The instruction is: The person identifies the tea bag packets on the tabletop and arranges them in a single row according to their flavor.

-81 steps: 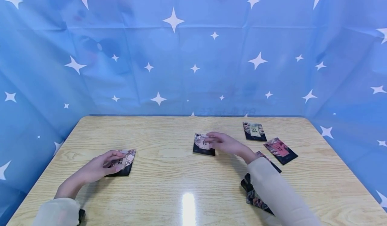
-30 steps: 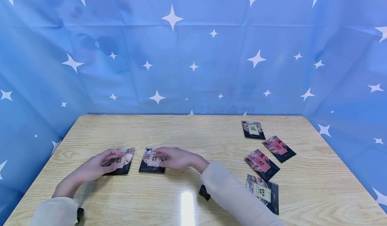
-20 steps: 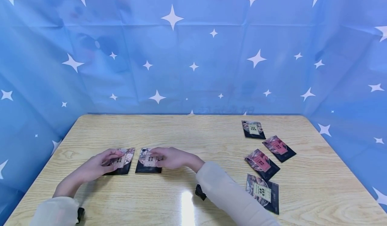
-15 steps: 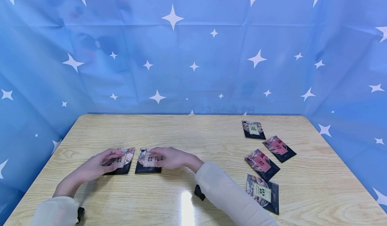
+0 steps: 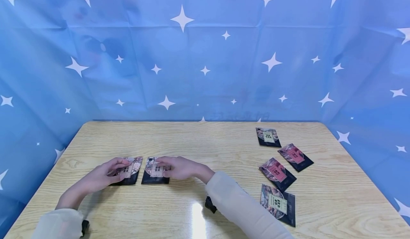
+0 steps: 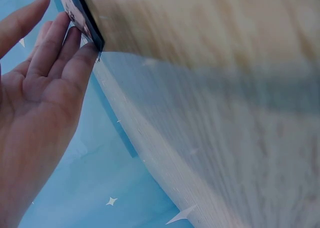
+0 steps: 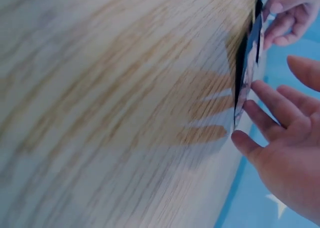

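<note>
Two flat, dark printed packets with pale pink labels lie side by side on the left of the table, a narrow gap between them. My left hand rests on the left packet, its fingertips on the label. In the left wrist view the fingers are extended against the packet's face. My right hand touches the right packet from its right side, covering part of it. The right wrist view shows relaxed, spread fingers with their tips at that packet.
On the right of the wooden table lie a green-labelled packet, two red-labelled packets and a larger green-labelled packet nearest me. A blue star-patterned curtain surrounds the table's back and sides.
My right hand has moved its packet leftward from the table's middle to beside the left one, with only slight movement in the last half second. The left hand has stayed on its packet.
</note>
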`<action>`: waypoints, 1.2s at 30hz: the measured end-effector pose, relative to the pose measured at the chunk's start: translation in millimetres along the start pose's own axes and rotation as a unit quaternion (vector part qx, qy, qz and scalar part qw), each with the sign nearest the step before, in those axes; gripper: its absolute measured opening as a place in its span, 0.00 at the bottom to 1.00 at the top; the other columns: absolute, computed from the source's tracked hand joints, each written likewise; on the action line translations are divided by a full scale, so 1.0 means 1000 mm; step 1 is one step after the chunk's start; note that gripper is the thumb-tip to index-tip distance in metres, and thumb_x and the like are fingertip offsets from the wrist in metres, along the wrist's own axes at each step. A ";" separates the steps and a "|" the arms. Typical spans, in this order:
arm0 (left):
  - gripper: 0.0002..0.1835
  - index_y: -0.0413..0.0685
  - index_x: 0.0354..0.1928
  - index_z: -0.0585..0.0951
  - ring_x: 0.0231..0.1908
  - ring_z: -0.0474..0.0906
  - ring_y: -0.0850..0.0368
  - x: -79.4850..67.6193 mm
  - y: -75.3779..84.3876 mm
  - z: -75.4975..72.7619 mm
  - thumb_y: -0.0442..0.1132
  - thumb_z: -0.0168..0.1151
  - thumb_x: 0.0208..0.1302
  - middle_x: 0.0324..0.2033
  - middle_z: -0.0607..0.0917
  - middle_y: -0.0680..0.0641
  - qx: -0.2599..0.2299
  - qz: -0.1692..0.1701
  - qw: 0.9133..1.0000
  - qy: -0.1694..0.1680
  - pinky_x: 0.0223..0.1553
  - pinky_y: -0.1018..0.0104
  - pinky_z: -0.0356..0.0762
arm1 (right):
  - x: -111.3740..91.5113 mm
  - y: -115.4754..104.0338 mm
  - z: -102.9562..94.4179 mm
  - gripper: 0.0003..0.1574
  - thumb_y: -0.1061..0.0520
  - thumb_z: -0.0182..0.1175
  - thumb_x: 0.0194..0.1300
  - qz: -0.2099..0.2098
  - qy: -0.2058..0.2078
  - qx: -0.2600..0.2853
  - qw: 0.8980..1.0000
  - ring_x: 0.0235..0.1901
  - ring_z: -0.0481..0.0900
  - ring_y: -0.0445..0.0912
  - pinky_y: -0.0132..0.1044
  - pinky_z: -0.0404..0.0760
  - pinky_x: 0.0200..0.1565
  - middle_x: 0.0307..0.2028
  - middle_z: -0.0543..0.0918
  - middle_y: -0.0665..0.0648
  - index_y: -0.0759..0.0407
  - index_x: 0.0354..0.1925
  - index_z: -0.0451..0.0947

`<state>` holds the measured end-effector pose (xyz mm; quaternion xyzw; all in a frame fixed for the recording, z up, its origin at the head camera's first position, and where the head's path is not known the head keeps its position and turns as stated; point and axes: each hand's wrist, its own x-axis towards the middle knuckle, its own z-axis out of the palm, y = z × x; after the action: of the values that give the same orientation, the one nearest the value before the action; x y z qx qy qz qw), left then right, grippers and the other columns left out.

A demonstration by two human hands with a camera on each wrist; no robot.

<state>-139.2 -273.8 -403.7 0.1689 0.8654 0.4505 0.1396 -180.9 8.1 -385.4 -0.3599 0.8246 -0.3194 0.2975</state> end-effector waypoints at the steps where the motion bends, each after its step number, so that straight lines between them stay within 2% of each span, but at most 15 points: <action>1: 0.20 0.36 0.56 0.67 0.58 0.61 0.32 0.000 0.000 0.000 0.36 0.55 0.65 0.58 0.68 0.30 0.000 -0.001 1.000 0.000 0.49 0.43 0.68 | 0.000 0.000 0.000 0.33 0.58 0.48 0.70 -0.001 0.001 0.002 1.000 0.61 0.63 0.45 0.33 0.62 0.59 0.63 0.66 0.54 0.58 0.69 0.50; 10: 0.20 0.36 0.57 0.67 0.58 0.60 0.32 0.000 0.002 0.001 0.35 0.55 0.65 0.58 0.67 0.30 0.004 -0.006 1.000 -0.001 0.50 0.42 0.66 | -0.009 0.001 -0.006 0.33 0.57 0.50 0.68 -0.012 0.025 0.002 1.000 0.60 0.65 0.47 0.35 0.63 0.59 0.62 0.67 0.55 0.57 0.68 0.53; 18: 0.21 0.36 0.57 0.66 0.59 0.60 0.32 0.000 0.002 0.002 0.36 0.55 0.65 0.59 0.66 0.30 0.002 -0.016 1.000 -0.001 0.50 0.43 0.67 | -0.024 0.006 -0.016 0.29 0.56 0.50 0.69 -0.018 0.050 0.025 0.998 0.60 0.65 0.45 0.42 0.64 0.59 0.59 0.71 0.55 0.57 0.66 0.59; 23: 0.21 0.35 0.57 0.67 0.58 0.60 0.31 -0.001 0.002 0.002 0.36 0.55 0.65 0.59 0.66 0.29 -0.003 -0.011 1.000 0.000 0.50 0.42 0.66 | -0.036 0.013 -0.024 0.29 0.55 0.50 0.69 -0.023 0.062 0.034 0.997 0.59 0.66 0.45 0.43 0.63 0.59 0.59 0.71 0.55 0.59 0.65 0.60; 36: 0.20 0.36 0.56 0.68 0.58 0.62 0.32 -0.002 0.002 0.002 0.37 0.56 0.64 0.59 0.66 0.30 0.010 -0.003 1.000 0.008 0.51 0.41 0.65 | -0.073 0.024 -0.048 0.29 0.58 0.49 0.69 -0.041 0.108 0.083 0.990 0.59 0.67 0.55 0.44 0.66 0.57 0.58 0.70 0.63 0.64 0.65 0.58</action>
<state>-136.5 -271.6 -403.1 0.1637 0.8715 0.4430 0.1323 -183.8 93.7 -354.6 -0.3315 0.8070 -0.4352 0.2223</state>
